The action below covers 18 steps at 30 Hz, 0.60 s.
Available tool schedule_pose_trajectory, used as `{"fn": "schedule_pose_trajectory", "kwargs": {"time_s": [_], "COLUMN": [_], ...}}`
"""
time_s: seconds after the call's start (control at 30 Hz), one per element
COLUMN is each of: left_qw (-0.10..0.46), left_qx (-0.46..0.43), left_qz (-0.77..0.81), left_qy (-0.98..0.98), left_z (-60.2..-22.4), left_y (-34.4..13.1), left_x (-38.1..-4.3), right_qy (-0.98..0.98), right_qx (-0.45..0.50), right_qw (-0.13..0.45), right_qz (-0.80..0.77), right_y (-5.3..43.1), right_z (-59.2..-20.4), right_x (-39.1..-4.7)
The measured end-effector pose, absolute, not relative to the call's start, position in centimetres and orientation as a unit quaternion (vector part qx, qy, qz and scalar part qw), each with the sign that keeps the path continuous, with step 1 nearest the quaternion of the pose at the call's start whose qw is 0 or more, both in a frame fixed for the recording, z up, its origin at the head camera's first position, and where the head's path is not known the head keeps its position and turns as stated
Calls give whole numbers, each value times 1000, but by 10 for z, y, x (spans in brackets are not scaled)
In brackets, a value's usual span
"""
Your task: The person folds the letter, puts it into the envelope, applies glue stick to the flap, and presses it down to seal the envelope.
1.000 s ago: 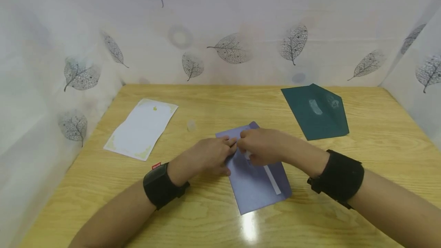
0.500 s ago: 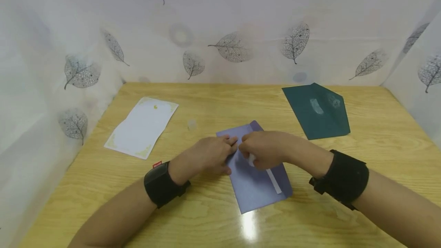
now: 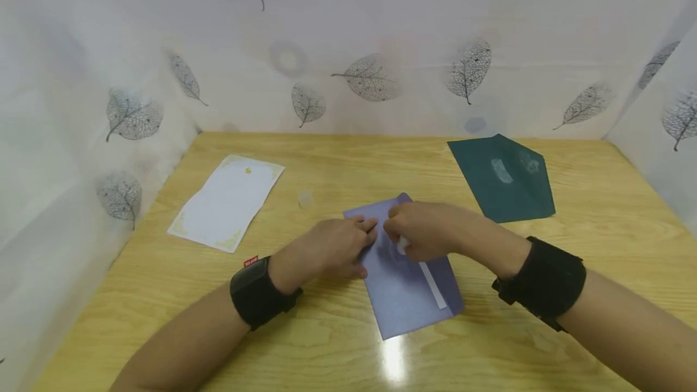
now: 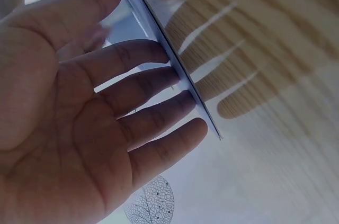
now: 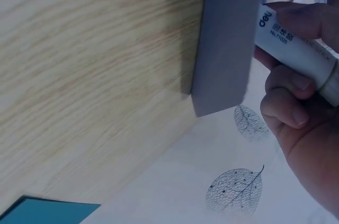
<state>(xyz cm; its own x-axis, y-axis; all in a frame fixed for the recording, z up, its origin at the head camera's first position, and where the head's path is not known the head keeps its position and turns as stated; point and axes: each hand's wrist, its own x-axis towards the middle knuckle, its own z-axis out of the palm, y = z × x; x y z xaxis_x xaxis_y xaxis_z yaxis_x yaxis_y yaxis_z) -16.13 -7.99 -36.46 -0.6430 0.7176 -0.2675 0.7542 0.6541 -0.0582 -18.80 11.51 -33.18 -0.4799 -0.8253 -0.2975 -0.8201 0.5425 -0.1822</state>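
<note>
A purple envelope (image 3: 403,301) lies at a slant on the table, a white strip (image 3: 434,286) along its right-hand flap. My left hand (image 3: 332,248) rests on its left edge; in the left wrist view the fingers (image 4: 153,147) are fairly straight and touch that edge. Above the envelope's upper middle, my right hand (image 3: 427,231) grips a white glue stick (image 5: 299,49), its fingers curled round the barrel. The glue stick's tip is hidden, so contact with the paper cannot be told.
A white sheet (image 3: 225,204) with yellow corner decoration lies to the left. At the back right is a dark green envelope (image 3: 490,183) with a pale patch. A small translucent piece (image 3: 305,199) sits on the wooden table (image 3: 337,162). Leaf-printed cloth (image 3: 245,83) stands behind.
My right hand, with the glue stick, has shifted slightly to the right over the envelope. The left hand keeps its place on the paper.
</note>
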Motion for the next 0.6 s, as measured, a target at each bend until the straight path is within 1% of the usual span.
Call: {"fn": "schedule_pose_trajectory", "kwargs": {"time_s": [0.17,0.27,0.43,0.5,0.6], "left_qw": [103,100,105,109,111], "left_qx": [407,410,413,412,411], "left_qz": [-95,-85,-89,-98,-108], "left_qy": [903,902,900,899,898], "left_z": [-362,-362,-362,-362,-362], "left_y": [-79,-80,-80,-79,-77], "left_x": [-162,-162,-162,-162,-161], "right_qy": [844,847,867,871,868], "right_qx": [-496,-496,-476,-471,-471], "right_qw": [198,184,142,139,159], "right_qz": [-36,-52,-38,-28,-23], "right_y": [112,109,107,109,113], "right_z": [-330,-331,-335,-335,-333], "right_x": [-183,-185,-192,-193,-188]}}
